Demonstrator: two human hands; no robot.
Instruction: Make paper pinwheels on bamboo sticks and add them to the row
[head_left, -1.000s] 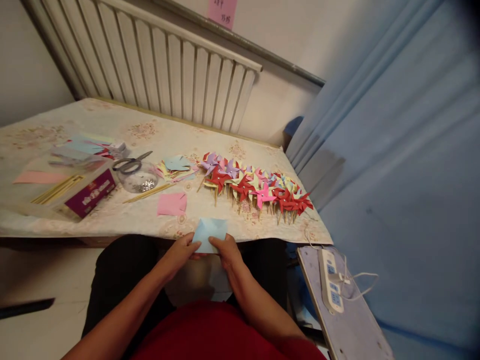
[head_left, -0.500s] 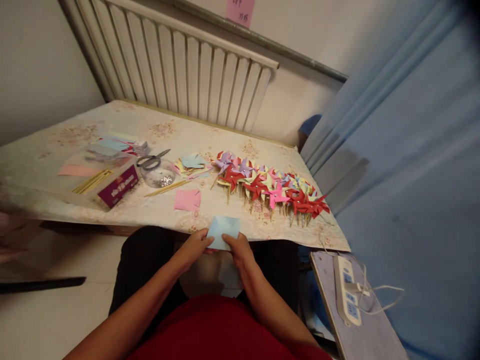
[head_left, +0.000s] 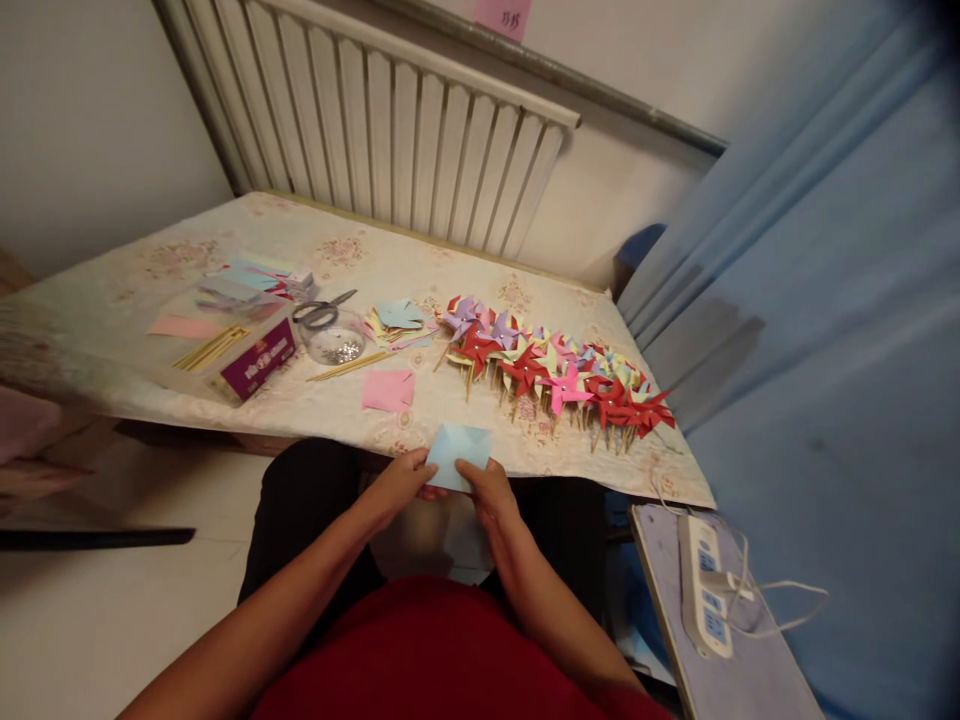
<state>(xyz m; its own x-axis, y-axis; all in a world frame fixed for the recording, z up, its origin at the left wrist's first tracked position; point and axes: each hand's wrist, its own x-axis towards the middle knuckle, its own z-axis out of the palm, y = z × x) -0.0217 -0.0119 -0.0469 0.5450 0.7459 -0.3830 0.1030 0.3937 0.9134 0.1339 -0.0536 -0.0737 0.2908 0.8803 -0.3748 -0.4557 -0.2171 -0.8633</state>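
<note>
A light blue square of paper [head_left: 459, 447] is held at the table's front edge, above my lap. My left hand [head_left: 409, 475] pinches its left side, thumb on top. On its lower right, my right hand [head_left: 487, 482] grips it with the thumb pressed on the face. The fingers underneath are mostly hidden. Just beyond lies a pink square of paper [head_left: 388, 390]. Behind that are thin wooden sticks [head_left: 349, 366] and a pile of cut paper pieces [head_left: 400, 315]. Many paper pinwheels [head_left: 525, 368] in red, pink, purple and yellow stand to the right.
Scissors [head_left: 324, 311] rest over a clear bowl of small shiny pins [head_left: 339, 345]. A purple-fronted box [head_left: 259, 362] holds more sticks. A power strip [head_left: 703, 590] with cables lies on a board at right, beside a blue curtain [head_left: 825, 350]. Another person's hand [head_left: 45, 480] shows at left.
The whole view has shifted, so the table and things appear slightly farther right. Both hands still hold the blue paper, in nearly the same grip.
</note>
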